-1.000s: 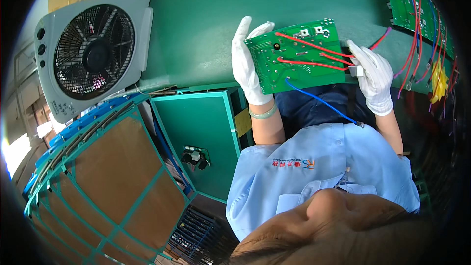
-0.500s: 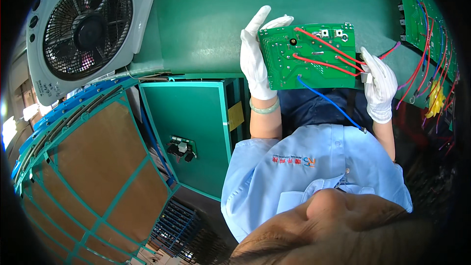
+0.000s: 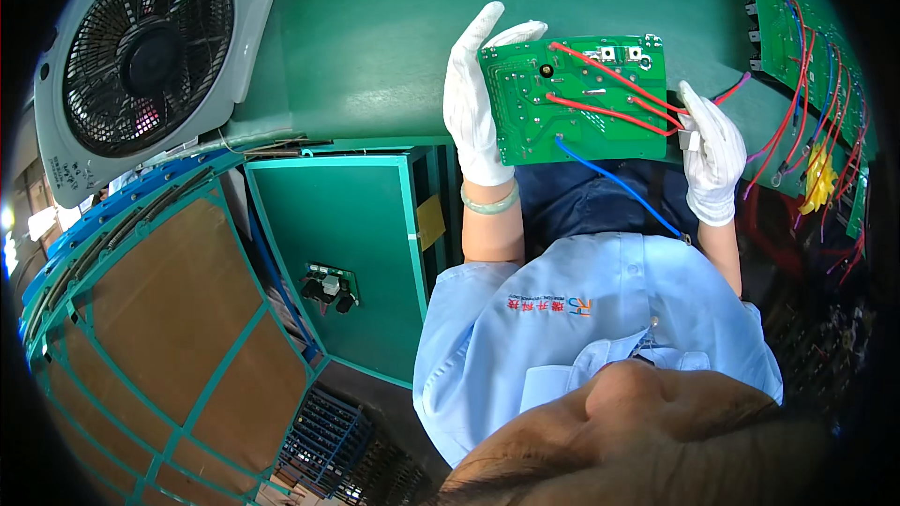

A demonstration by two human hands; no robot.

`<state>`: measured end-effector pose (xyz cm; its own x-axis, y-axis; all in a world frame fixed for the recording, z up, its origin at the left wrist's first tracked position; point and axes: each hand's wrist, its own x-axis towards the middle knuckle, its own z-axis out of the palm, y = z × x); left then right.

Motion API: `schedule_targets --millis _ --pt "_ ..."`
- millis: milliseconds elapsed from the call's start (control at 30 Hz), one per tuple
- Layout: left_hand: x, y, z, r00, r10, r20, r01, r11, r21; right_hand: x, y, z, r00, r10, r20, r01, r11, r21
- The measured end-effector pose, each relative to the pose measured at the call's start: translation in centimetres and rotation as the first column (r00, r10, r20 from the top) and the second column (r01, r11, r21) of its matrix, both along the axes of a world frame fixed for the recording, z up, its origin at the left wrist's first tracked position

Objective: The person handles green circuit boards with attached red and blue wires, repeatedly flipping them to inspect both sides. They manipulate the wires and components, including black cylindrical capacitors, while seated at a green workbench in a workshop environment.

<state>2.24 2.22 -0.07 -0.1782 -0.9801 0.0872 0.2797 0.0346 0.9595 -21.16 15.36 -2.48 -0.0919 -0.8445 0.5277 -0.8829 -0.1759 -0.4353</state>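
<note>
A green circuit board is held up in front of my body, its soldered side facing up. My left hand, in a white glove, grips the board's left edge, with some fingers hidden behind it. Red wires run across the board to my right hand, also gloved. Beside the board's right edge, its fingers close around the wires near a small pale connector. A blue wire hangs from the board's lower edge toward my right forearm.
Green-topped bench lies beyond my hands. A grey box fan stands at the far left. More wired circuit boards and a yellow bundle are at the right. A small part assembly sits on the green cabinet.
The whole view has shifted slightly, so everything sits a little further left. Both hands keep the same hold on the board and wires.
</note>
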Motion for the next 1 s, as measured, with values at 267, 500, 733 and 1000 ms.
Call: schedule_targets --millis 267,500,733,1000 --pt "0.3 -0.2 -0.6 0.995 -0.037 -0.095 0.039 0.999 0.020 -0.2 1.7 -1.1 0.995 -0.087 0.057 0.090 0.994 -0.063" --pt "0.4 -0.2 -0.6 0.999 -0.038 -0.008 0.038 0.999 -0.033 -0.9 2.5 0.1 0.987 0.149 0.056 -0.151 0.988 0.025" --pt "0.0 0.2 -0.2 0.998 0.009 0.064 -0.002 0.995 -0.100 -0.5 1.2 -1.0 0.985 0.173 -0.015 -0.173 0.982 -0.069" --pt "-0.1 0.1 -0.1 0.999 -0.046 -0.012 0.045 0.997 -0.066 -0.9 1.6 -1.3 0.986 0.161 -0.034 -0.163 0.986 -0.039"
